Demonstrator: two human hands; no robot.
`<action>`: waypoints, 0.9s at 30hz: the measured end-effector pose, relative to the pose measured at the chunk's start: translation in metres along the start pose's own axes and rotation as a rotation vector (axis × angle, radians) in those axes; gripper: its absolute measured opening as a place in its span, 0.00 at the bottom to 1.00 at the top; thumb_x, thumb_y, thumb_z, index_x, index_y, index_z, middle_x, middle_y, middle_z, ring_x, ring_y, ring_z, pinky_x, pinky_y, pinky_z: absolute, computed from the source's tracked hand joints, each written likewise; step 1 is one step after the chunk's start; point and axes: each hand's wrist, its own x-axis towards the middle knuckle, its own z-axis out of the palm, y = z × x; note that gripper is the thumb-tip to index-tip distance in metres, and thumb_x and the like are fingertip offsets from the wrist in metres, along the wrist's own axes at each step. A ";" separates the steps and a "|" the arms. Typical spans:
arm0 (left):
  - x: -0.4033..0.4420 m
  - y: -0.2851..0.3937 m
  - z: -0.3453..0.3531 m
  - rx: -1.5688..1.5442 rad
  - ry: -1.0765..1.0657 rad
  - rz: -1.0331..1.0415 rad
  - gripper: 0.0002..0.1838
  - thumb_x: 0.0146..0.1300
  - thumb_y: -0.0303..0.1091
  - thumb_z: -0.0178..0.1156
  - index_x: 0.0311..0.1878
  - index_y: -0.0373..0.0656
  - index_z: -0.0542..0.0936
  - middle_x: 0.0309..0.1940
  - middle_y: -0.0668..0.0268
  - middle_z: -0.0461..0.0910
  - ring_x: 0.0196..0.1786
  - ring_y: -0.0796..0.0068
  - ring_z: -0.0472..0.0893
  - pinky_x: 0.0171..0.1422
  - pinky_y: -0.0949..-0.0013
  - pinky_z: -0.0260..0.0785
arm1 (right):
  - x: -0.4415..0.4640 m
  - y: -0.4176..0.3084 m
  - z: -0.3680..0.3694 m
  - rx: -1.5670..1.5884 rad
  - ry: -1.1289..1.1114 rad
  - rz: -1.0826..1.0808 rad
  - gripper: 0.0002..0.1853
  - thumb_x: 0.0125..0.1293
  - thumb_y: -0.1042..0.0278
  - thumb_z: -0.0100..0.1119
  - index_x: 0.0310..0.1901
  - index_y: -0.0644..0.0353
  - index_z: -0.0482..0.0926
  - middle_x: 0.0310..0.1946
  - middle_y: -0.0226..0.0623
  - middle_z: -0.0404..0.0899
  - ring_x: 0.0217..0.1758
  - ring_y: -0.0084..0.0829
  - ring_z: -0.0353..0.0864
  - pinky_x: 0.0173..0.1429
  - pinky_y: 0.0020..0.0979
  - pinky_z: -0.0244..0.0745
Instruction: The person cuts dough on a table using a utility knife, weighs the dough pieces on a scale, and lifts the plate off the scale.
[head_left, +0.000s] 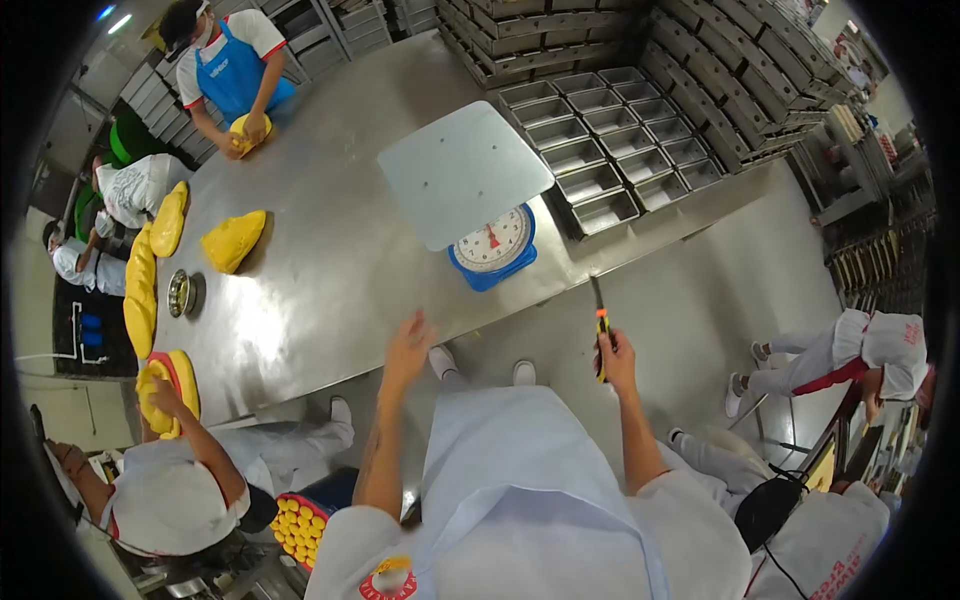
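Observation:
My right hand (615, 360) is wrapped round the yellow-and-black handle of a knife (602, 325). Its narrow blade points away from me, towards the table edge. My left hand (406, 350) is near the front edge of the steel table (330, 300), fingers partly stretched out and slightly blurred, with nothing seen in it. Beyond both hands stands a blue dial scale (492, 250) with a wide flat metal plate (465, 170) on top. A lump of yellow dough (233, 241) lies on the table to the left.
Rows of metal loaf pans (610, 140) stand right of the scale, with stacked pans (740, 75) behind. A metal bowl (181, 293) and long yellow dough pieces (141, 290) lie at the left edge. A person in a blue apron (235, 68) handles dough across the table; others work on both sides.

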 end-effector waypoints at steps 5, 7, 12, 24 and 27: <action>0.134 0.061 0.017 -0.551 0.262 -0.133 0.33 0.69 0.43 0.65 0.71 0.37 0.68 0.64 0.54 0.74 0.66 0.58 0.75 0.68 0.58 0.71 | 0.013 -0.106 -0.028 0.632 -0.027 0.260 0.12 0.74 0.59 0.61 0.46 0.58 0.73 0.27 0.29 0.71 0.22 0.24 0.74 0.27 0.29 0.74; 0.169 0.036 -0.002 -1.217 0.261 -0.276 0.33 0.71 0.45 0.63 0.71 0.38 0.67 0.64 0.55 0.74 0.65 0.57 0.75 0.69 0.59 0.70 | 0.004 -0.116 -0.031 0.770 -0.019 0.284 0.12 0.73 0.59 0.63 0.42 0.55 0.72 0.26 0.28 0.70 0.23 0.25 0.74 0.29 0.31 0.75; 0.159 0.127 -0.046 -1.387 -0.122 -0.293 0.30 0.73 0.45 0.60 0.70 0.37 0.67 0.60 0.58 0.77 0.62 0.60 0.78 0.67 0.60 0.72 | -0.051 -0.112 -0.031 0.804 0.030 0.378 0.13 0.69 0.61 0.67 0.41 0.56 0.73 0.22 0.28 0.70 0.22 0.25 0.75 0.27 0.31 0.75; 0.191 0.040 -0.012 -1.368 -0.233 -0.193 0.22 0.66 0.21 0.62 0.63 0.26 0.75 0.58 0.51 0.80 0.58 0.61 0.81 0.66 0.58 0.75 | -0.283 -0.019 -0.021 0.301 0.374 0.484 0.12 0.66 0.63 0.69 0.39 0.60 0.77 0.21 0.31 0.76 0.20 0.26 0.78 0.26 0.33 0.75; 0.138 0.036 -0.017 -1.120 -0.079 -0.220 0.24 0.64 0.18 0.62 0.63 0.29 0.73 0.59 0.53 0.78 0.57 0.62 0.80 0.65 0.57 0.75 | -0.364 -0.025 -0.008 0.336 0.541 0.526 0.13 0.67 0.62 0.68 0.42 0.63 0.79 0.20 0.32 0.77 0.19 0.27 0.80 0.24 0.33 0.74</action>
